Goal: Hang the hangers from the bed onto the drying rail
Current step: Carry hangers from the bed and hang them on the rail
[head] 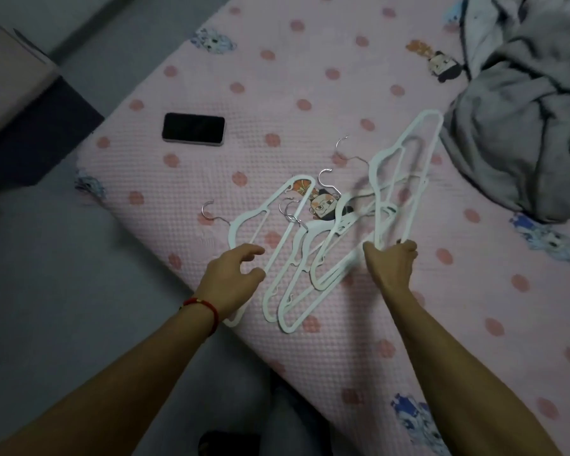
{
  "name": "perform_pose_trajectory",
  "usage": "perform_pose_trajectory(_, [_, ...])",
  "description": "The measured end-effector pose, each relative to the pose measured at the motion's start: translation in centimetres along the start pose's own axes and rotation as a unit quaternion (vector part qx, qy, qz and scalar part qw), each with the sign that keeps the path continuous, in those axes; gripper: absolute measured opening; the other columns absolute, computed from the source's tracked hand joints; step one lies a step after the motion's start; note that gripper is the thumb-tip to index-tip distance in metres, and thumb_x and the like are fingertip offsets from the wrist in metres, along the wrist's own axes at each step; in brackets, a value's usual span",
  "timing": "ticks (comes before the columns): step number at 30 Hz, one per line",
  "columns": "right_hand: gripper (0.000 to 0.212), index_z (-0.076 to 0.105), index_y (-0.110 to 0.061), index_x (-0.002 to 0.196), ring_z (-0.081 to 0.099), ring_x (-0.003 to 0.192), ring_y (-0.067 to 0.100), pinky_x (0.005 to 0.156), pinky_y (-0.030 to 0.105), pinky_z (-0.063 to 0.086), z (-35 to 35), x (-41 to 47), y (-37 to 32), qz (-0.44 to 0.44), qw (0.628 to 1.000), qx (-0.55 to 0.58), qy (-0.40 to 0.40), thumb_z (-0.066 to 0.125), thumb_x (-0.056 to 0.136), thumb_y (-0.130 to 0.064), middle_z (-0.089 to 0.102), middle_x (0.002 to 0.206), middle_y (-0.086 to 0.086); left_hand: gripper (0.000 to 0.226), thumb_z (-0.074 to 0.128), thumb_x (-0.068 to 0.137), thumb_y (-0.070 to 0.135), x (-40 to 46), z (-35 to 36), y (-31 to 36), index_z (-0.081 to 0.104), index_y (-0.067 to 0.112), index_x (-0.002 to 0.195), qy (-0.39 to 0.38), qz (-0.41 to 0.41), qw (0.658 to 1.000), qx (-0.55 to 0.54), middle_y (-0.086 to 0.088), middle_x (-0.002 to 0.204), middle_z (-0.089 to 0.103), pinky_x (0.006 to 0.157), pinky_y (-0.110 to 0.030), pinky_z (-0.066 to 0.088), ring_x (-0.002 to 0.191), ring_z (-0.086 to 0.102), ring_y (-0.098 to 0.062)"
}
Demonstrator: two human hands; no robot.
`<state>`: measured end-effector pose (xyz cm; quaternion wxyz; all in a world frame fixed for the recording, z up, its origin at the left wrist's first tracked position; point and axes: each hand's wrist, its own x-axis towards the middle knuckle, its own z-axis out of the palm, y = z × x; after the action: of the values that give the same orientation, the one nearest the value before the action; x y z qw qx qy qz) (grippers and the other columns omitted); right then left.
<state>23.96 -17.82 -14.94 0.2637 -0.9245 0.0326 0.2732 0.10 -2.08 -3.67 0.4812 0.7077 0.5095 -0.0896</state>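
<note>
The hangers (pixel 287 258) are white with silver hooks. The bed (pixel 310 93) sheet is pale pink with darker pink dots and cartoon figures. The phone (pixel 194 129) is black, the blanket (pixel 524 103) grey, the wrist cord (pixel 208 307) red.

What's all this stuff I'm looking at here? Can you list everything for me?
hangers: several, exact count unclear, white with metal hooks, overlapping near the bed's edge
raised hanger: at least one, white, blurred, gripped at its lower end
phone: one, black, flat on the bed
bedcover: one, pink with dots and cartoon figures
blanket: one, grey, crumpled at upper right
bracelet: one, red, left wrist
left hand: fingers curled, over the hangers
right hand: grips the raised hanger
</note>
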Motion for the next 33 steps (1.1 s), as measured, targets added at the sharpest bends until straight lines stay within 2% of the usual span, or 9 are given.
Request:
perform_pose_trajectory(4, [0.06,0.039,-0.014,0.126,0.059,0.083,0.02,0.065,0.032,0.047,-2.9,-6.2,-3.1,-0.096,0.984,0.023,-0.149,0.067,0.081,-0.042,0.057,0.105,0.007,0.033,0.062,0.088,0.019,-1.7,-2.8,2.9,0.066,0.029,0.12,0.037,0.037,0.997,-0.053,0.011,0.122,0.063,0.101,-0.026,0.043,0.114,0.054,-0.005])
perform_pose_trajectory(8, [0.044,0.042,-0.025,0.111,0.048,0.066,0.014,0.06,0.032,0.042,-3.8,-12.7,-7.3,-0.143,0.931,0.004,-0.337,0.062,0.076,-0.044,0.049,0.082,-0.002,0.034,0.063,0.089,0.021,-3.8,-7.5,2.8,0.065,0.025,0.122,0.116,0.057,0.987,-0.098,0.008,0.122,0.064,0.102,-0.03,0.046,0.115,0.057,-0.009])
perform_pose_trajectory(14, [0.047,0.053,-0.008,0.115,0.031,0.056,0.012,0.054,0.029,0.028,-3.3,-21.1,-14.8,-0.238,0.791,-0.053,-0.562,0.061,0.073,-0.027,0.033,0.077,0.004,0.056,0.061,0.091,0.019,-9.9,-16.3,-2.1,0.042,0.032,0.143,0.228,0.034,0.958,-0.171,0.006,0.136,0.052,0.082,-0.015,0.048,0.111,0.058,-0.012])
perform_pose_trajectory(16, [0.045,0.054,-0.013,0.122,0.036,0.058,0.011,0.054,0.027,0.033,-2.2,-23.6,-17.0,-0.266,0.731,-0.116,-0.617,0.06,0.079,-0.025,0.041,0.08,0.006,0.067,0.061,0.092,0.021,-13.2,-19.4,-4.6,0.029,0.041,0.148,0.254,0.058,0.951,-0.168,0.012,0.14,0.044,0.095,-0.022,0.048,0.121,0.051,-0.008])
perform_pose_trajectory(19, [0.04,0.054,-0.004,0.125,0.038,0.062,0.012,0.057,0.026,0.035,0.1,-28.0,-20.2,-0.301,0.635,-0.211,-0.679,0.058,0.089,-0.02,0.043,0.079,0.005,0.056,0.058,0.095,0.031,-19.1,-23.2,-9.4,0.037,0.042,0.146,0.32,0.082,0.943,-0.036,0.012,0.154,0.029,0.119,-0.033,0.023,0.142,0.024,-0.005])
perform_pose_trajectory(23, [0.04,0.06,0.001,0.115,0.049,0.072,0.015,0.066,0.037,0.04,3.1,-36.1,-23.9,-0.401,0.506,-0.332,-0.687,0.062,0.083,-0.023,0.055,0.083,0.004,0.021,0.058,0.091,0.042,-28.5,-26.1,-16.2,0.069,0.037,0.107,0.391,0.054,0.916,0.074,0.009,0.139,0.054,0.116,-0.035,0.025,0.139,0.029,-0.014])
perform_pose_trajectory(26, [0.071,0.057,-0.032,0.129,0.057,0.099,0.002,0.095,0.034,0.049,4.7,-44.7,-25.8,-0.591,0.379,-0.401,-0.588,0.07,0.069,-0.066,0.058,0.109,-0.021,0.023,0.057,0.091,0.04,-36.0,-26.5,-20.0,0.074,0.028,0.099,0.442,0.012,0.89,0.111,0.011,0.105,0.07,0.102,-0.034,0.04,0.117,0.056,-0.012])
perform_pose_trajectory(28, [0.093,0.044,-0.035,0.145,0.051,0.121,-0.001,0.109,0.029,0.042,5.5,-51.6,-25.8,-0.724,0.327,-0.34,-0.503,0.06,0.068,-0.084,0.051,0.135,-0.02,0.024,0.056,0.093,0.035,-40.6,-26.1,-21.5,0.075,0.019,0.094,0.489,-0.011,0.863,0.122,0.005,0.091,0.073,0.087,-0.028,0.045,0.091,0.066,-0.015])
perform_pose_trajectory(33, [0.06,0.052,-0.025,0.143,0.052,0.124,0.011,0.104,0.028,0.042,4.8,-70.2,-20.9,-0.886,0.134,-0.089,-0.434,0.063,0.092,-0.055,0.06,0.136,-0.008,0.033,0.05,0.092,0.033,-50.3,-23.5,-25.4,0.075,0.012,0.102,0.576,-0.062,0.806,0.123,-0.004,0.101,0.075,0.081,-0.029,0.053,0.092,0.069,-0.022])
